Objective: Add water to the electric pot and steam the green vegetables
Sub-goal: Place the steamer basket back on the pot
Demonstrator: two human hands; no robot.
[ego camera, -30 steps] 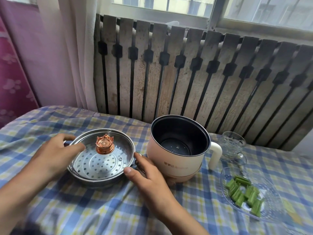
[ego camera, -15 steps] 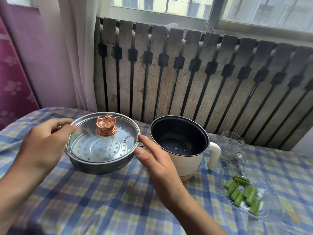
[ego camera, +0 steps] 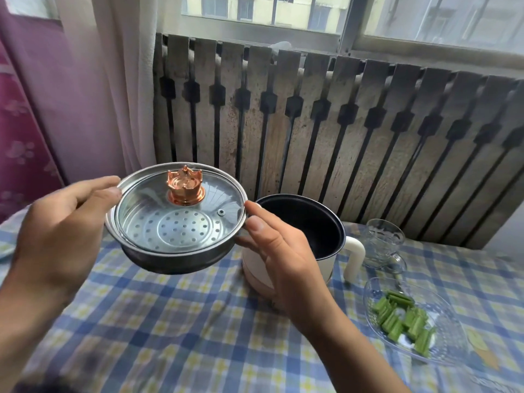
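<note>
**Steamer held above the counter, beside the open pot**

A slatted screen (ego camera: 354, 143) stands along the back under a window (ego camera: 312, 12), with a pale curtain (ego camera: 119, 80) to its left. In front of it lies the counter (ego camera: 198, 336), covered in a blue and yellow checked cloth.

The pot (ego camera: 317, 239) stands on the counter right of centre, upright, with no lid on it. Its inside is dark and its outer wall is cream, with a cream handle pointing to the right. Whether it holds water cannot be told.

The steamer (ego camera: 175, 242) is off the counter, up in the air to the left of the pot and tilted a little toward the camera. A glass lid (ego camera: 158, 211) sits on it, with a copper crown-shaped knob (ego camera: 185, 186) at the middle. Through the glass shows the perforated floor of the steamer.

The left hand (ego camera: 59, 239) grips the steamer's left rim, thumb on top at the lid's edge. The right hand (ego camera: 280, 251) grips the right rim, thumb against the lid's edge and fingers underneath; it partly covers the pot's front wall. The hands are apart, one on each side of the steamer.

At the right, a clear glass plate (ego camera: 448, 338) lies near the counter's edge, with cut green vegetables (ego camera: 402, 321) on it. A glass (ego camera: 382, 242) stands behind the plate, just beside the pot's handle.
</note>
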